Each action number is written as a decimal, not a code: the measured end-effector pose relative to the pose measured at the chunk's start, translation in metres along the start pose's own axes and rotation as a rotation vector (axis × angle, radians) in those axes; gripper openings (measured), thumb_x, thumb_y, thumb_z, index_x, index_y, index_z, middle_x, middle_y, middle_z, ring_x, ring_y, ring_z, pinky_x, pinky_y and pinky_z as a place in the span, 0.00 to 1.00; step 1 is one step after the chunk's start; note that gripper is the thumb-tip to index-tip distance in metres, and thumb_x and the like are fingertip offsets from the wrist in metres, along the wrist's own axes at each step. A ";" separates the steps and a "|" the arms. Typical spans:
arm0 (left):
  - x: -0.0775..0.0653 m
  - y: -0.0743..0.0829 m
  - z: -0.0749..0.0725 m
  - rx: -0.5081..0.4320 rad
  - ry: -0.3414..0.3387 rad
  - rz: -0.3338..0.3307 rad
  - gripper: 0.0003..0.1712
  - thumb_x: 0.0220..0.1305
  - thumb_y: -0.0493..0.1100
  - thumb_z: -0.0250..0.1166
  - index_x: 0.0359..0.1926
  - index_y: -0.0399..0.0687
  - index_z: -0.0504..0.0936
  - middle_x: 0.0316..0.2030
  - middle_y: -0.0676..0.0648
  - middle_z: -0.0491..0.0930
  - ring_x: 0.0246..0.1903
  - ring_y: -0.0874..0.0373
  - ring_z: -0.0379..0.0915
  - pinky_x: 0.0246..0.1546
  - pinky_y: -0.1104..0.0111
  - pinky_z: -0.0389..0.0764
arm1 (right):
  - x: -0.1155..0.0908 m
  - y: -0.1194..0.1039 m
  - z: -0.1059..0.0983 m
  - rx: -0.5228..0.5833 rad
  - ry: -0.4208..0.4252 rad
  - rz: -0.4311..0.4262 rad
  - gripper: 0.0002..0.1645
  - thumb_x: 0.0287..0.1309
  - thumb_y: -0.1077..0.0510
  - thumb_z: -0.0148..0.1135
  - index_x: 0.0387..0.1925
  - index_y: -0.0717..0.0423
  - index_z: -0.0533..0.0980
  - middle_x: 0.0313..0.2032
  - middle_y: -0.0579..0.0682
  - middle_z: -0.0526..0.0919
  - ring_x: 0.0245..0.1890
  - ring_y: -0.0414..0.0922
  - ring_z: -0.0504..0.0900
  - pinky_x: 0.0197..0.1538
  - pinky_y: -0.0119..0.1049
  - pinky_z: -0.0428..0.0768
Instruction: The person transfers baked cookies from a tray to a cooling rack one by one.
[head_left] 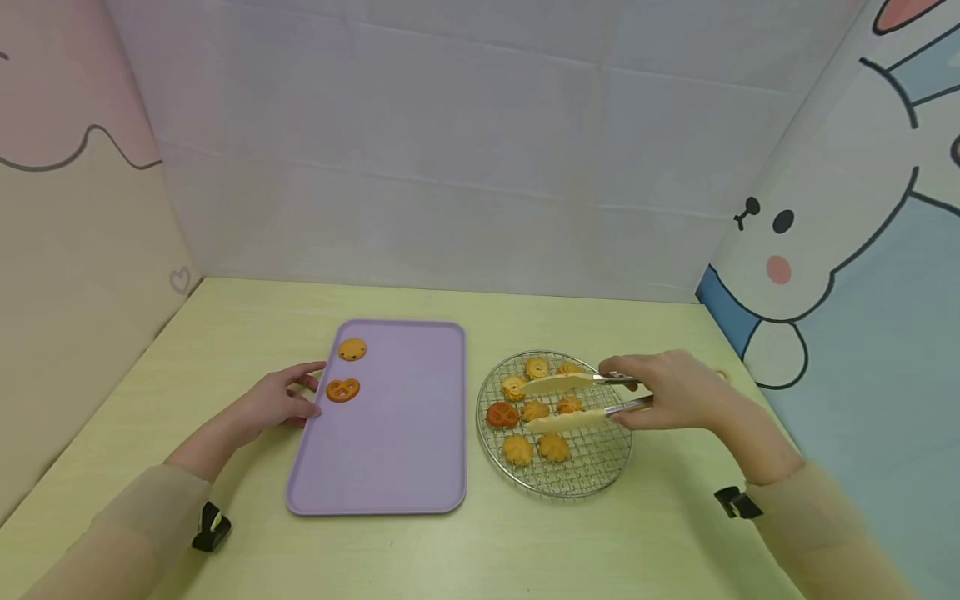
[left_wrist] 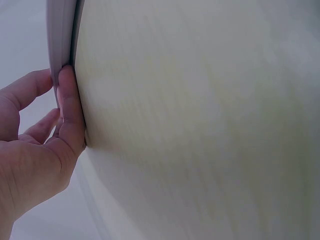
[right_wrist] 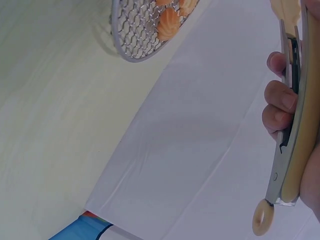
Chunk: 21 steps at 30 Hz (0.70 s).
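My left hand [head_left: 273,398] holds the left edge of a lilac tray [head_left: 390,450], its fingers at the rim; the left wrist view shows the tray's edge [left_wrist: 61,35] between them. On the tray lie a round cookie [head_left: 352,349] and a pretzel [head_left: 342,390]. My right hand [head_left: 675,390] grips food tongs [head_left: 570,419] with cream tips spread apart over a round wire rack [head_left: 600,471]. Several golden cookies [head_left: 554,447] and a reddish-brown pretzel [head_left: 502,414] sit on the rack. Nothing is seen pinched between the tips. In the right wrist view, fingers wrap the tongs' handle [right_wrist: 287,165].
A pale yellow-green table [head_left: 480,554] carries the tray and the rack side by side, with a gap between them. Behind stands a whitish wall covering [head_left: 450,167]. A cartoon-printed panel [head_left: 885,333] borders the right side, and a cream panel [head_left: 82,267] the left.
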<state>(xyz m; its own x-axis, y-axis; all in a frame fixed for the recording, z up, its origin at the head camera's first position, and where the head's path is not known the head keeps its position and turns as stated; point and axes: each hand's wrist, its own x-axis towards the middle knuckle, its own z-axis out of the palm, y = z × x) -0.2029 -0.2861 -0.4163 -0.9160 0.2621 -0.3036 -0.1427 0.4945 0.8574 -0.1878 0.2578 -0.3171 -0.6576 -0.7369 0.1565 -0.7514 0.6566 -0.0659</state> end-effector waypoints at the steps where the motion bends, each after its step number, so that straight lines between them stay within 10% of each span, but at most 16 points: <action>1: 0.000 0.000 0.000 0.000 0.002 -0.003 0.45 0.55 0.33 0.65 0.70 0.36 0.53 0.50 0.35 0.64 0.34 0.55 0.72 0.32 0.69 0.80 | 0.002 -0.001 -0.001 -0.003 0.002 -0.005 0.29 0.44 0.43 0.70 0.50 0.46 0.76 0.39 0.37 0.84 0.27 0.35 0.82 0.25 0.27 0.75; 21: 0.016 0.004 -0.018 0.008 -0.030 0.011 0.45 0.55 0.33 0.65 0.71 0.36 0.53 0.51 0.35 0.64 0.36 0.53 0.72 0.33 0.68 0.81 | 0.059 -0.019 -0.017 -0.023 0.043 -0.060 0.31 0.44 0.40 0.67 0.51 0.46 0.76 0.38 0.38 0.84 0.19 0.30 0.76 0.21 0.25 0.70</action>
<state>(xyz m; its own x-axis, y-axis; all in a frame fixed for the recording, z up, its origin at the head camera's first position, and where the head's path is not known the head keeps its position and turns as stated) -0.2254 -0.2952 -0.4105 -0.9058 0.2922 -0.3069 -0.1299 0.4979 0.8575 -0.2111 0.2045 -0.2895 -0.6081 -0.7678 0.2017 -0.7877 0.6152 -0.0327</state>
